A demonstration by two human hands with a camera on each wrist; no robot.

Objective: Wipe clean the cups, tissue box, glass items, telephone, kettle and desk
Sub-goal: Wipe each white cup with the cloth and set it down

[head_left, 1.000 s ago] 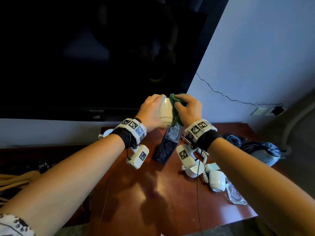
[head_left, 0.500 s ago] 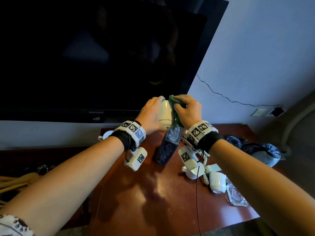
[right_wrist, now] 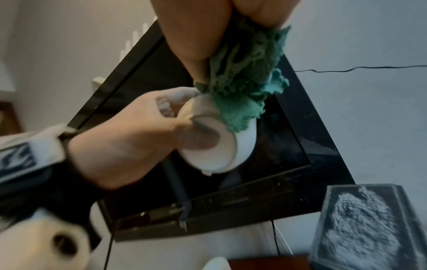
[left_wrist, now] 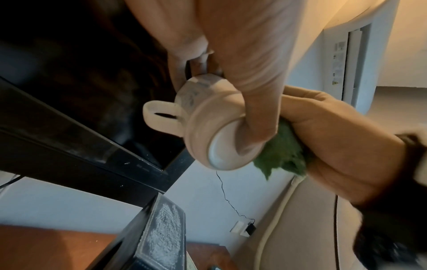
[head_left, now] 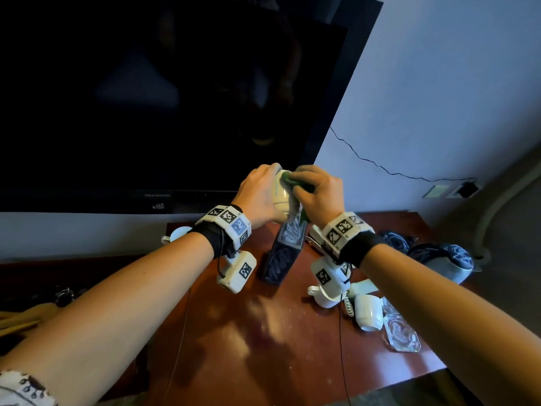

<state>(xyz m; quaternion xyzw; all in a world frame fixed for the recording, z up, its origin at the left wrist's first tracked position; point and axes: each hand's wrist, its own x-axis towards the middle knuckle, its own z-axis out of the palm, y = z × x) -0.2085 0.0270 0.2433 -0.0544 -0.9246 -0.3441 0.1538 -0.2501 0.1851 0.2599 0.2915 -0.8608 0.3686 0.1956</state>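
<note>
step in hand, by judgement: wiping one of the cups. the left hand (head_left: 259, 194) grips a white cup (left_wrist: 208, 127) held aloft, thumb pressed into the recessed foot ring and fingers curled round the far wall; the handle juts out on the side away from the right hand. the right hand (head_left: 319, 194) is clamped on a bunched green cloth (right_wrist: 242, 82), pressing it against the cup's wall. both hands meet at the cup, well above the desk (head_left: 263, 347).

the next move likely calls for turning the cup in the left hand so that unwiped wall, rim and handle come under the cloth. whether the inside has been reached cannot be told; the mouth is hidden in every view.

materials: the cup is glazed ceramic, smooth, rounded, with a loop handle and a faint bluish mark near the rim. the cloth is soft, nubbly, ragged at its edges. below the hands stands the tissue box (head_left: 282, 253), dark, rectangular, with a pale dusty-looking relief pattern on its faces. below the right wrist lie another white cup (head_left: 367, 313) on its side, a faceted clear glass item (head_left: 402, 332) just beside it, and a coiled telephone cord (head_left: 347, 306). the desk is polished reddish wood, glossy, showing pale specks.
</note>
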